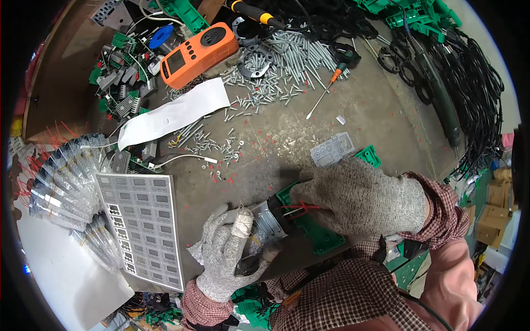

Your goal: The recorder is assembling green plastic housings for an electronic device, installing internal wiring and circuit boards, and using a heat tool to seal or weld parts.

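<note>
My left hand (229, 243), in a grey knit glove with white tape round one finger, is closed about a silver metal cylinder (268, 222) that looks like a motor. The cylinder lies at the near edge of the bench, beside a green plastic housing (321, 234). Over that housing is my right hand (359, 196), gloved too, its fingers bent and closed. Red wires (301, 208) run from the cylinder's end to beneath these fingers, which seem to pinch them; the fingertips are partly hidden. Just beyond the right hand lies a grey printed panel sticker (333, 149).
A sheet of grey stickers (144, 226) lies left, beside plastic-wrapped parts (66, 182). Farther back are a white paper strip (174, 113), an orange meter (199, 55), heaped screws (292, 58) and a screwdriver (331, 83). Black cables (469, 94) are piled at right.
</note>
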Available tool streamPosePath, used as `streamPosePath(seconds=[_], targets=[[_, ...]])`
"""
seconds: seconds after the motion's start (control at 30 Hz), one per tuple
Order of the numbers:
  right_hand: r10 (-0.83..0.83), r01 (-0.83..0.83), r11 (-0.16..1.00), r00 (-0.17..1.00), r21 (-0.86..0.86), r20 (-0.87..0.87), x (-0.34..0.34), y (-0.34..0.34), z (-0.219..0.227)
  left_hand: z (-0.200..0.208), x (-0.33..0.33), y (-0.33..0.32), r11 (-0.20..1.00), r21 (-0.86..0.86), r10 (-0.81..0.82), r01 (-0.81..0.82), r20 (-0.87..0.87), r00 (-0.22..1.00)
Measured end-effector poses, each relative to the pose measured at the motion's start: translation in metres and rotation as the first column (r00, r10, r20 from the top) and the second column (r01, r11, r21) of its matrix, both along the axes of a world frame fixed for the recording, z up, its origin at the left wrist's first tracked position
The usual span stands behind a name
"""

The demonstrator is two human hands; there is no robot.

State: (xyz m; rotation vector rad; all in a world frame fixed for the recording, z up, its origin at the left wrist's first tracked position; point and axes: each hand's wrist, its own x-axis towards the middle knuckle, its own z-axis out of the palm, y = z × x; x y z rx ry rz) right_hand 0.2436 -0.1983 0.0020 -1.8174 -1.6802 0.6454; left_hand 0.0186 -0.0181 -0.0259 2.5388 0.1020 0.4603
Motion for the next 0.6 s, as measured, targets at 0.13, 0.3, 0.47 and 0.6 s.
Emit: streamPosePath(seconds=[0.13,0.3,0.47,0.6], targets=[[-0.018,0.012,0.995,0.998,0.101,0.06,0.0,0.0,-0.002,0.003,0.002,0.001,0.999,-0.037,0.002,-0.003,-0.026,1.0],[0.021,-0.021,0.993,1.0,-0.117,0.0,0.003,0.008,0.015,0.004,0.0,0.003,0.999,-0.053,0.002,-0.004,-0.037,0.999],[0.006,-0.008,0.999,0.999,-0.048,-0.04,0.002,0.004,0.011,0.003,-0.001,0.003,0.996,-0.087,-0.028,0.026,-0.023,0.999],[0.002,-0.002,0.998,1.0,-0.067,-0.004,0.001,0.005,0.014,0.004,-0.001,0.003,0.997,-0.076,-0.028,0.025,-0.036,0.999]])
